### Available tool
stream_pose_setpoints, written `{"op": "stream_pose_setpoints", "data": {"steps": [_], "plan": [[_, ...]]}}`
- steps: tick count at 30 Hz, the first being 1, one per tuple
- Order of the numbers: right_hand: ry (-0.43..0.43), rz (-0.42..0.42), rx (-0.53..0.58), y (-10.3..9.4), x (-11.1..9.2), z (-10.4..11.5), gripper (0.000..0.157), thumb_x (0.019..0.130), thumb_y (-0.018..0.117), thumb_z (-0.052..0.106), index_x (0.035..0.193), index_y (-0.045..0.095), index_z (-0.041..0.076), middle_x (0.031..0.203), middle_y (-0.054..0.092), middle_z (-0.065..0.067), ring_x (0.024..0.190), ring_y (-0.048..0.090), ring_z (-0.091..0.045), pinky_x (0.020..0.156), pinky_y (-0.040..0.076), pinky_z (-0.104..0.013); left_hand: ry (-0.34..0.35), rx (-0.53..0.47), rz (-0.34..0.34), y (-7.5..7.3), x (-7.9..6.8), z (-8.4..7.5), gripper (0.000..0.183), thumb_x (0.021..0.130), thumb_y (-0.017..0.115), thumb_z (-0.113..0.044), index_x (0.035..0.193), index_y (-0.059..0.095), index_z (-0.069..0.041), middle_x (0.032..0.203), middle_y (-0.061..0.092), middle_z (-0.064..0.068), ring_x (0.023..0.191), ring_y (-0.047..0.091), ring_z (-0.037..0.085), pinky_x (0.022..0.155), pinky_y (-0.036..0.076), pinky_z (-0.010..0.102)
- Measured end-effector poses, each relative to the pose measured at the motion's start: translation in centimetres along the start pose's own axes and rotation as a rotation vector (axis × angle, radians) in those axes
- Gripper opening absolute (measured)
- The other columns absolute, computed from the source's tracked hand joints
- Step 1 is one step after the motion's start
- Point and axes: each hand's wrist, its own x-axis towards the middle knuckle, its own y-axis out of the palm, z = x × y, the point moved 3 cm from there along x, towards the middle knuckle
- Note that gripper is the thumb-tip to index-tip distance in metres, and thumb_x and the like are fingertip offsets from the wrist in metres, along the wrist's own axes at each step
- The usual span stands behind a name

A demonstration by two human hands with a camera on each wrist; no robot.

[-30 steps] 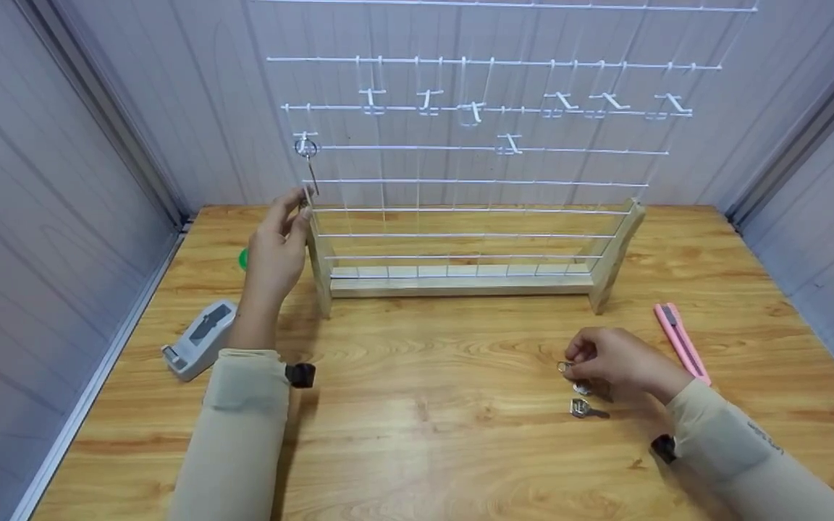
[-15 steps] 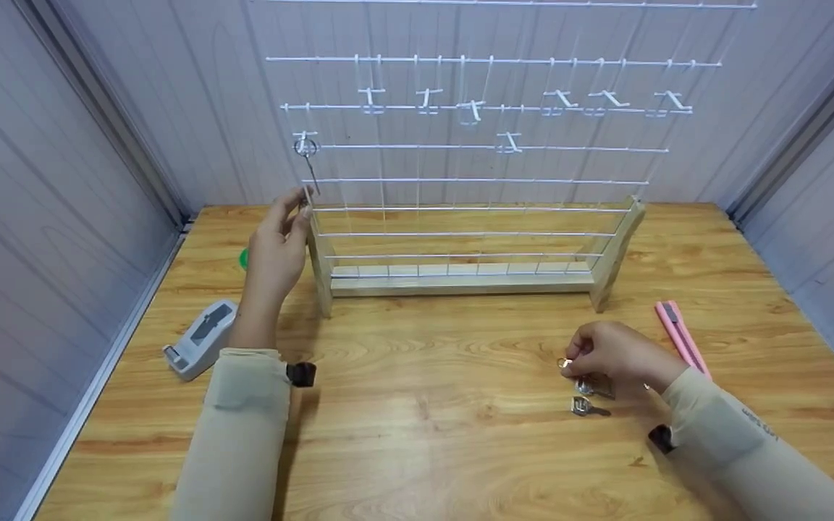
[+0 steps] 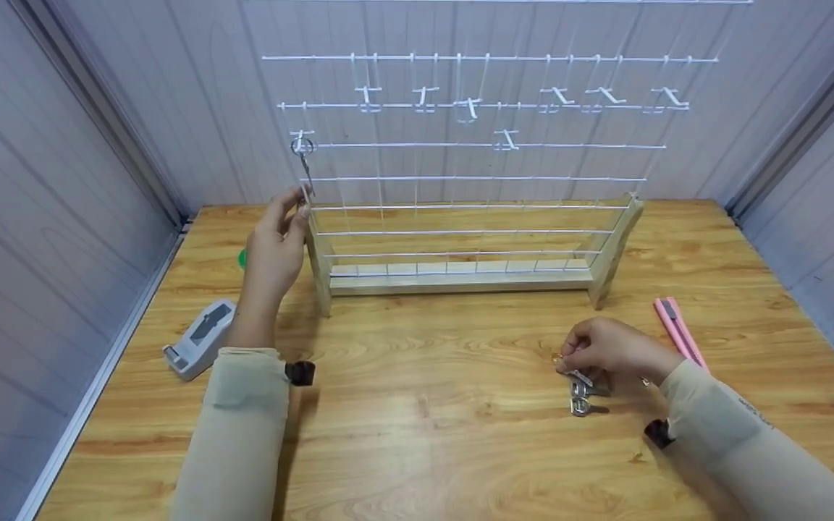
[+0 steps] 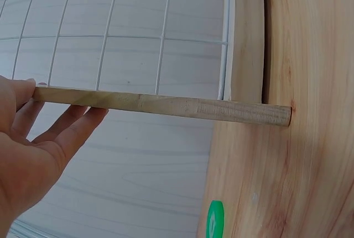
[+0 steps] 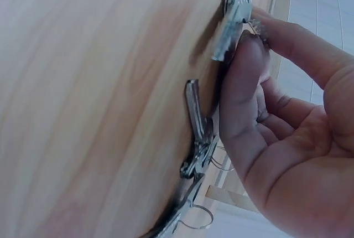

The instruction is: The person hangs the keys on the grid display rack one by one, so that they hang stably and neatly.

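Note:
My left hand (image 3: 272, 242) grips the top of the left wooden upright (image 4: 166, 105) of a white wire rack, thumb on one side and fingers on the other. At the right, my right hand (image 3: 612, 346) pinches the ring end of a silver metal keychain (image 5: 237, 14) between thumb and forefinger. Its metal body hangs down close over the table. More silver keychains (image 5: 199, 149) with rings lie beneath and beside this hand, partly hidden by it in the head view. A keychain (image 3: 306, 168) hangs by its large ring from the rack's leftmost hook.
Several white hooks (image 3: 468, 108) stick out from the wire grid (image 3: 417, 207). A grey tape dispenser (image 3: 200, 339) stands left of my left forearm, and a green round object (image 4: 215, 219) lies behind it. A pink box cutter (image 3: 680, 333) lies beyond my right wrist.
My right hand has shifted slightly forward and left, raising the pinched keychain so more of it shows. My left hand keeps its hold on the upright. The hanging keychain has turned a little.

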Motion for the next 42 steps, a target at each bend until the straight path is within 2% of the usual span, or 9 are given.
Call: {"op": "stream_pose_setpoints", "data": {"steps": [4, 9, 14, 19, 27, 35, 42], "plan": [[-0.01, 0.0, 0.019, 0.0, 0.0, 0.0, 0.022, 0.095, 0.082, 0.022, 0.095, 0.073, 0.001, 0.078, 0.069, 0.002, 0.068, 0.063, -0.009, 0.06, 0.057, -0.021, 0.028, 0.018, -0.006, -0.1, -0.1, 0.0, 0.042, 0.114, 0.053, -0.027, 0.155, 0.055, -0.019, 0.165, 0.053, 0.005, 0.151, 0.054, 0.034, 0.121, 0.054, 0.048], [-0.02, -0.024, 0.007, 0.0, 0.2, 0.0, 0.021, 0.097, 0.08, 0.021, 0.097, 0.075, 0.001, 0.079, 0.071, 0.002, 0.069, 0.067, -0.008, 0.061, 0.061, -0.02, 0.019, 0.012, -0.002, -0.1, -0.1, 0.0, 0.043, 0.114, 0.053, -0.029, 0.156, 0.054, -0.02, 0.166, 0.052, 0.004, 0.152, 0.052, 0.035, 0.12, 0.054, 0.05], [-0.049, -0.049, 0.006, -0.1, 0.2, 0.3, 0.021, 0.099, 0.078, 0.023, 0.105, 0.079, 0.003, 0.088, 0.077, -0.002, 0.074, 0.069, -0.008, 0.065, 0.062, -0.021, 0.001, 0.008, -0.003, -0.1, 0.0, 0.1, 0.043, 0.113, 0.053, -0.031, 0.155, 0.055, -0.022, 0.166, 0.051, 0.003, 0.153, 0.051, 0.035, 0.121, 0.053, 0.05], [-0.088, -0.065, -0.01, -0.5, 0.0, 1.0, 0.021, 0.101, 0.076, 0.028, 0.107, 0.081, 0.009, 0.094, 0.079, -0.003, 0.08, 0.069, -0.01, 0.068, 0.062, -0.022, 0.003, 0.015, -0.01, -0.1, 0.1, 0.1, 0.044, 0.113, 0.054, -0.031, 0.155, 0.054, -0.019, 0.166, 0.052, 0.004, 0.152, 0.052, 0.035, 0.122, 0.052, 0.048], [-0.13, -0.075, 0.033, -1.0, -0.3, 2.5, 0.024, 0.103, 0.073, 0.025, 0.108, 0.077, 0.003, 0.093, 0.077, -0.002, 0.08, 0.07, -0.01, 0.071, 0.066, -0.026, 0.01, 0.009, -0.016, -0.2, 0.1, 0.1, 0.042, 0.113, 0.054, -0.03, 0.154, 0.056, -0.021, 0.165, 0.053, 0.004, 0.152, 0.053, 0.033, 0.123, 0.052, 0.046], [-0.216, -0.041, 0.163, -1.0, -0.5, 4.8, 0.037, 0.107, 0.068, 0.026, 0.12, 0.072, -0.009, 0.104, 0.078, -0.02, 0.084, 0.078, -0.015, 0.083, 0.07, -0.034, 0.034, 0.007, -0.026, -0.1, 0.1, 0.0, 0.042, 0.114, 0.054, -0.025, 0.154, 0.055, -0.015, 0.164, 0.054, 0.009, 0.149, 0.055, 0.036, 0.119, 0.056, 0.047], [-0.346, -0.075, 0.189, -0.8, -0.5, 8.0, 0.028, 0.108, 0.066, 0.025, 0.12, 0.074, 0.0, 0.107, 0.077, -0.017, 0.092, 0.078, -0.017, 0.089, 0.07, -0.035, 0.011, 0.006, -0.01, 0.1, 0.1, 0.1, 0.042, 0.114, 0.053, -0.027, 0.155, 0.055, -0.018, 0.166, 0.052, 0.006, 0.153, 0.052, 0.034, 0.125, 0.05, 0.045]]}}
